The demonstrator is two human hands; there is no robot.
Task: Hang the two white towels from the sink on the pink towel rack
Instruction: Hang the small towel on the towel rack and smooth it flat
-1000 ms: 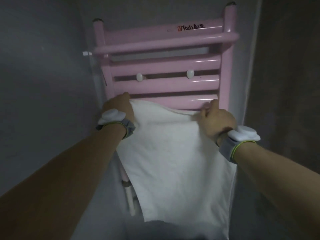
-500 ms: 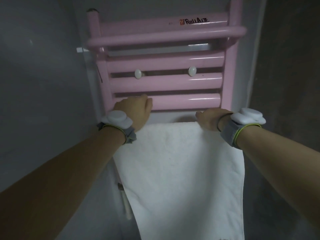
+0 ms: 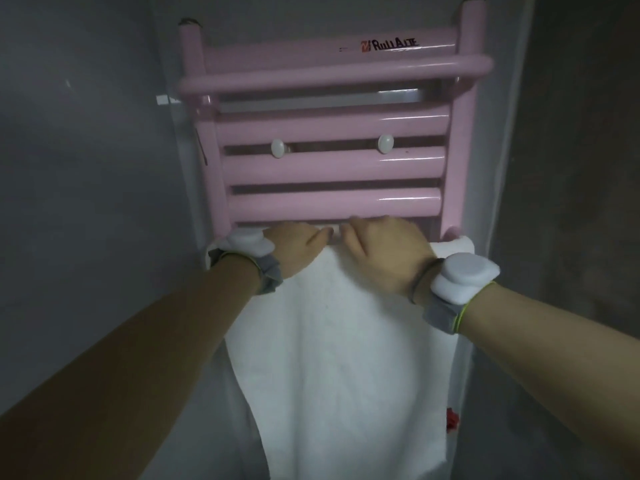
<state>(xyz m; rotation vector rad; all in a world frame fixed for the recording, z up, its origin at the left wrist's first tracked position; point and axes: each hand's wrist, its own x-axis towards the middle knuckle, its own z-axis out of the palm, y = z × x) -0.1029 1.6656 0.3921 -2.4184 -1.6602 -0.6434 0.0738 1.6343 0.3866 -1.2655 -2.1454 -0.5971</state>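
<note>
Against the dim grey wall point(image 3: 79, 174) of a narrow, poorly lit alcove, the fingers of both hands curl over the top fold of a white terry towel point(image 3: 343, 368) where it drapes over a low rail of the pink tubular metal towel rack point(image 3: 332, 168); the fingertips go out of sight behind the fold, so how firmly they pinch the cloth cannot be told. Left hand point(image 3: 294, 245) and right hand point(image 3: 384, 247) sit almost touching at the middle of the rail, knuckles up, thumbs toward each other. Half a second ago the two hands were well apart, one near each upper corner of the towel, and a second ago the cloth was bunched and slanted between them; now it hangs flat and straight down from the rail, its top edge running level across the width of the rack. Each wrist wears a grey fabric band with a white plastic puck: left wristband point(image 3: 247, 242), right wristband point(image 3: 464, 277). Above the hands, two white round knobs point(image 3: 278, 147) stick out between the pink bars, and a printed brand label point(image 3: 389, 45) marks the top bar. A small red fitting point(image 3: 451, 418) shows at the towel's lower right edge. Both forearms cross the lower view and hide the towel's bottom corners.
</note>
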